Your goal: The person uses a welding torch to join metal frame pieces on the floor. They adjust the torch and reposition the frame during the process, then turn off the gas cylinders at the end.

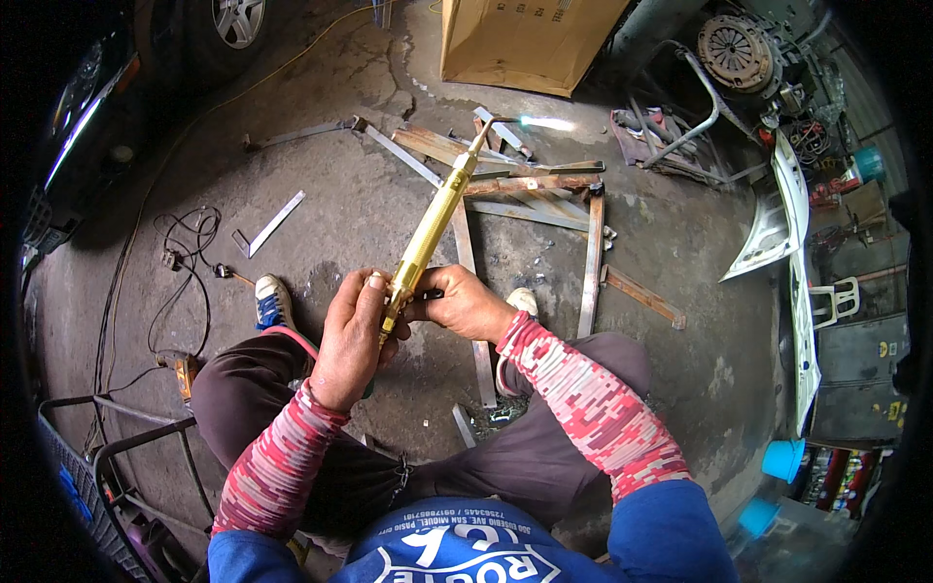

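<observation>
A brass gas welding torch point(428, 233) points up and away from me, its thin bent tip burning with a bright blue-white flame point(546, 123). My left hand point(350, 330) is closed round the rear end, the thumb near a valve knob. From the other side my right hand point(457, 306) grips the same handle, fingers curled at its lower part. Beyond the torch, rusty and bare steel angle bars point(535, 184) lie joined and crossed on the concrete floor. A pink hose point(292, 337) runs by my left knee.
Tangled black cables point(190, 243) and a short metal bracket point(275, 225) lie to the left. A cardboard box point(530, 44) stands at the far side. On the right are a white panel point(777, 219), a clutch plate point(736, 53) and a metal frame. A dark wire-mesh chair point(97, 466) sits lower left.
</observation>
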Demonstrator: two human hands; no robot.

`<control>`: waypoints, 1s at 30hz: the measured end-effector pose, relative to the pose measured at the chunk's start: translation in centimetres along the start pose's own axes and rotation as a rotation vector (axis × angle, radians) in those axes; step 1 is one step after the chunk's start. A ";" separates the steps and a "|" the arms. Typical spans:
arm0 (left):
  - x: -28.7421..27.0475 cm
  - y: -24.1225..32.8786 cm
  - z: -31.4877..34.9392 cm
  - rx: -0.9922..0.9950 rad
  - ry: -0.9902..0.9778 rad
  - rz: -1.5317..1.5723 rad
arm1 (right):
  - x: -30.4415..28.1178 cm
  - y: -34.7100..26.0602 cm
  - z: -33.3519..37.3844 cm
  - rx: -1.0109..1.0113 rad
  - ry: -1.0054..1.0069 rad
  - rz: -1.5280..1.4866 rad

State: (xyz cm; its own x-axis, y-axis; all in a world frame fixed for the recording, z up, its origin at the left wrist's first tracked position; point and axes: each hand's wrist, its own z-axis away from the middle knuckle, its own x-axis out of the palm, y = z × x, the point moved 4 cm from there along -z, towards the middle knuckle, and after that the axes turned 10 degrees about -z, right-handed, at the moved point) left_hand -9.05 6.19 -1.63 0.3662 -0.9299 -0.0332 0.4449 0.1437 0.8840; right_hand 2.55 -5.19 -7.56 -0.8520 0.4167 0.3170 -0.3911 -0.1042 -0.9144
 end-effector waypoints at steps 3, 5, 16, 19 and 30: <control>0.0 -0.1 -0.1 -0.001 0.003 0.004 | 0.1 0.0 0.0 -0.002 0.014 -0.016; 0.2 -0.4 -0.4 0.046 0.058 0.005 | -0.1 -0.1 -0.2 -0.022 0.046 0.070; 6.0 -8.2 -4.5 -0.187 0.314 0.129 | -5.8 5.5 -4.5 0.296 0.603 0.030; 6.3 -7.8 -8.0 -0.201 0.289 0.218 | -6.8 7.1 -6.2 0.418 0.599 0.285; 6.8 -10.5 -12.6 -0.285 0.375 -0.045 | -10.5 8.3 -8.7 0.669 0.487 0.046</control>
State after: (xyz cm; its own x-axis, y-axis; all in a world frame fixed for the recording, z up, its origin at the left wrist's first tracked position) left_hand -0.92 2.59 -17.03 0.5884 -0.7582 -0.2808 0.6542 0.2423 0.7165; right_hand 11.29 -2.52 -20.64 -0.6866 0.7270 -0.0024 -0.6148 -0.5824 -0.5319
